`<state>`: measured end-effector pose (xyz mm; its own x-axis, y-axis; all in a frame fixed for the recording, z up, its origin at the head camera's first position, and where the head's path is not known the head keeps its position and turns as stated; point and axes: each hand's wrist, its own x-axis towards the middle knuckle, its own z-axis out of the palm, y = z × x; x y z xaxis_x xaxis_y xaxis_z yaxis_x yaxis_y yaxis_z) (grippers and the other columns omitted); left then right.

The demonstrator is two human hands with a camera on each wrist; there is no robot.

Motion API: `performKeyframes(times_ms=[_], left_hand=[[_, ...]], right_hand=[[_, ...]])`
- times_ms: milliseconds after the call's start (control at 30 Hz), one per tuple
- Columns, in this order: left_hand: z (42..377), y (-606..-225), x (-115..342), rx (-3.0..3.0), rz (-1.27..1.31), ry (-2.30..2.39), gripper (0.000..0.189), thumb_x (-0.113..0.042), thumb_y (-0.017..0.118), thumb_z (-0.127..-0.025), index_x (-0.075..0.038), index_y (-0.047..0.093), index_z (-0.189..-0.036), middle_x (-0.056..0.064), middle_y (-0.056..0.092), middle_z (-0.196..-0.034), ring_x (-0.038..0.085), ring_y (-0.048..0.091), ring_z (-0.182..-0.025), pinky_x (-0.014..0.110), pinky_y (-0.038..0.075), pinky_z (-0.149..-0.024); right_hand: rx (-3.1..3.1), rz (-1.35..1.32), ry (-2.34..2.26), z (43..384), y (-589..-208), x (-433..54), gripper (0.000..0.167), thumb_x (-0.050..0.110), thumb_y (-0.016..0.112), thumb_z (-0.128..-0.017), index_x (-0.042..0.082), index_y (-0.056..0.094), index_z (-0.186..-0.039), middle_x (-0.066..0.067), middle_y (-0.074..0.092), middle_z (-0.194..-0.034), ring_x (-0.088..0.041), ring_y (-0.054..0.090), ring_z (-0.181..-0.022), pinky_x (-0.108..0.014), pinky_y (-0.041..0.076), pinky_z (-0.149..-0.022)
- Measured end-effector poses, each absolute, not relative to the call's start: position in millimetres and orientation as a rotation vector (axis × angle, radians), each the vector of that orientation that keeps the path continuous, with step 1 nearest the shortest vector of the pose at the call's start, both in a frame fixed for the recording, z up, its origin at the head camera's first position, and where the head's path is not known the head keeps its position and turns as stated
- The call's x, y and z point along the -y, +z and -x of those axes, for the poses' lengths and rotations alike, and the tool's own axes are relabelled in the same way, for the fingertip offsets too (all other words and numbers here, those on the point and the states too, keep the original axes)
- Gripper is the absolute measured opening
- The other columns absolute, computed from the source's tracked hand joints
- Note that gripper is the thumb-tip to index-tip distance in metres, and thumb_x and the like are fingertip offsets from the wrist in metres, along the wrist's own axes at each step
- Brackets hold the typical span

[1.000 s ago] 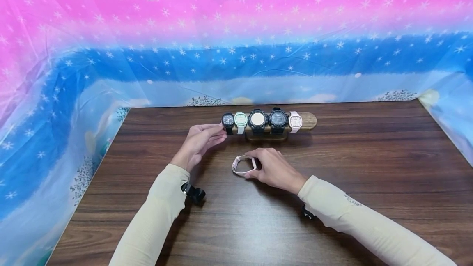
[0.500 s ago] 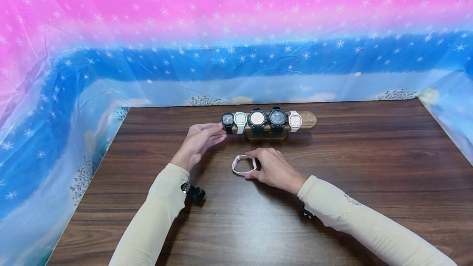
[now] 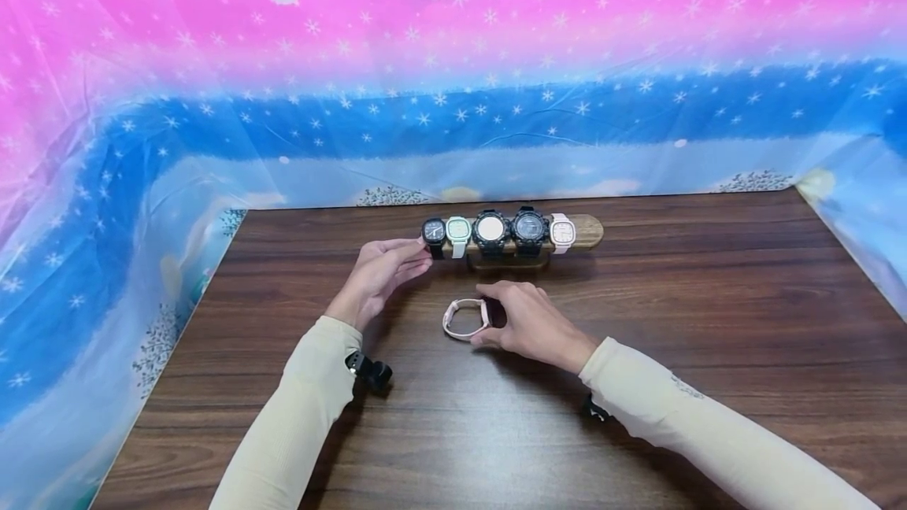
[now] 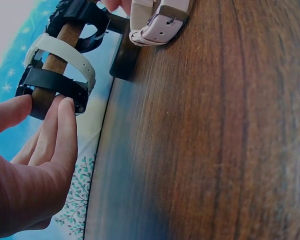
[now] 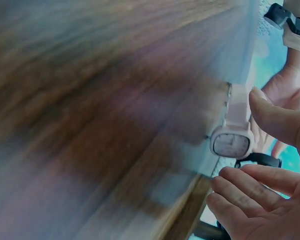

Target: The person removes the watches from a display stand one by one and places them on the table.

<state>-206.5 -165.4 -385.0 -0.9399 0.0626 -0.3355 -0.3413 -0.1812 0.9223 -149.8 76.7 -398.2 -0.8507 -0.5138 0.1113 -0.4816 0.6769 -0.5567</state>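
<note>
A pale pink wristwatch (image 3: 465,319) with a buckled strap stands on its edge on the table, its dial turned to the right. My right hand (image 3: 531,325) is beside it, thumb and fingers spread apart around the dial end; in the right wrist view a gap shows between the fingers and the watch (image 5: 232,142). My left hand (image 3: 383,274) pinches a black square watch (image 3: 434,232) at the left end of a wooden watch stand (image 3: 586,232). In the left wrist view the thumb is by its case and the fingertips by its black strap (image 4: 50,80).
Along the stand's bar sit a mint-green watch (image 3: 458,229), two bulky black watches (image 3: 490,228) and a pink watch (image 3: 563,232). The dark wooden table (image 3: 708,297) ends at a pink and blue snowflake cloth (image 3: 453,101) behind.
My right hand's thumb and fingers have spread and drawn back slightly to the right from the pink wristwatch, letting go of it. My left hand stays at the stand's end.
</note>
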Motion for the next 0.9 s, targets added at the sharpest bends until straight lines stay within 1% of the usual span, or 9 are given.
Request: performKeyframes(times_ms=[100, 300, 367, 433, 467, 533, 600, 733, 900], left_hand=[[206.2, -384.8, 166.1, -1.816, 0.322, 2.207, 0.036, -0.003, 0.064, -0.099, 0.012, 0.058, -0.131, 0.008, 0.073, -0.091, 0.023, 0.073, -0.096, 0.031, 0.059, -0.092], [206.2, -385.9, 166.5, -1.805, 0.322, 2.21, 0.036, -0.004, 0.064, -0.099, 0.011, 0.057, -0.131, 0.008, 0.074, -0.091, 0.025, 0.072, -0.1, 0.03, 0.059, -0.091], [206.4, -386.4, 166.5, -1.799, 0.32, 2.214, 0.036, -0.004, 0.065, -0.099, 0.011, 0.057, -0.131, 0.008, 0.074, -0.091, 0.026, 0.072, -0.101, 0.03, 0.059, -0.091], [206.8, -386.9, 166.4, -1.798, 0.316, 2.217, 0.036, -0.004, 0.065, -0.099, 0.012, 0.057, -0.131, 0.008, 0.074, -0.091, 0.025, 0.072, -0.1, 0.03, 0.059, -0.091], [206.9, -387.0, 166.4, -1.798, 0.315, 2.217, 0.036, -0.003, 0.064, -0.099, 0.012, 0.057, -0.13, 0.008, 0.074, -0.09, 0.025, 0.072, -0.1, 0.03, 0.06, -0.09], [207.1, -387.4, 166.4, -1.799, 0.314, 2.219, 0.035, -0.003, 0.064, -0.099, 0.012, 0.057, -0.13, 0.008, 0.074, -0.09, 0.025, 0.072, -0.099, 0.031, 0.059, -0.091], [207.1, -387.4, 166.2, -1.8, 0.313, 2.218, 0.035, -0.002, 0.064, -0.099, 0.012, 0.057, -0.13, 0.008, 0.074, -0.09, 0.025, 0.072, -0.099, 0.031, 0.059, -0.092], [206.4, -386.8, 166.6, -1.802, 0.318, 2.217, 0.035, -0.003, 0.064, -0.099, 0.012, 0.058, -0.13, 0.008, 0.074, -0.089, 0.024, 0.073, -0.097, 0.031, 0.059, -0.092], [206.0, -386.1, 166.4, -1.801, 0.317, 2.218, 0.036, -0.003, 0.065, -0.098, 0.012, 0.058, -0.131, 0.008, 0.074, -0.09, 0.023, 0.073, -0.095, 0.031, 0.059, -0.092]], right_hand=[[-2.844, 0.843, -0.931, 148.5, -394.6, -83.6, 0.078, 0.035, 0.091, -0.074, -0.004, 0.061, -0.134, -0.017, 0.067, -0.129, -0.029, 0.063, -0.119, -0.045, 0.056, -0.098], [-2.859, 0.787, -0.952, 148.1, -392.4, -102.6, 0.072, 0.033, 0.089, -0.078, -0.003, 0.062, -0.133, -0.017, 0.066, -0.13, -0.028, 0.063, -0.118, -0.048, 0.056, -0.097], [-2.864, 0.756, -0.95, 148.9, -393.3, -109.9, 0.071, 0.033, 0.089, -0.079, -0.003, 0.062, -0.133, -0.017, 0.066, -0.13, -0.024, 0.066, -0.106, -0.048, 0.056, -0.095], [-2.873, 0.723, -0.946, 150.0, -394.2, -116.5, 0.07, 0.032, 0.089, -0.079, -0.003, 0.062, -0.133, -0.018, 0.066, -0.131, -0.018, 0.065, -0.084, -0.045, 0.058, -0.088], [-2.875, 0.706, -0.945, 150.4, -394.5, -119.6, 0.07, 0.032, 0.089, -0.079, -0.003, 0.062, -0.134, -0.018, 0.065, -0.131, -0.014, 0.06, -0.072, -0.043, 0.058, -0.084], [-2.888, 0.683, -0.936, 151.1, -395.1, -125.6, 0.071, 0.032, 0.089, -0.08, -0.004, 0.061, -0.134, -0.019, 0.065, -0.13, -0.01, 0.044, -0.059, -0.042, 0.056, -0.079], [-2.902, 0.662, -0.931, 151.6, -395.5, -131.0, 0.071, 0.032, 0.089, -0.08, -0.005, 0.061, -0.133, -0.021, 0.066, -0.129, -0.008, 0.037, -0.055, -0.041, 0.054, -0.076], [-2.918, 0.628, -0.914, 152.8, -396.2, -141.8, 0.07, 0.033, 0.088, -0.081, -0.006, 0.061, -0.133, -0.022, 0.065, -0.129, -0.011, 0.042, -0.057, -0.044, 0.054, -0.079], [-2.937, 0.569, -0.881, 155.0, -397.5, -156.2, 0.07, 0.033, 0.087, -0.082, -0.008, 0.061, -0.132, -0.024, 0.064, -0.13, -0.019, 0.059, -0.074, -0.052, 0.057, -0.087]])
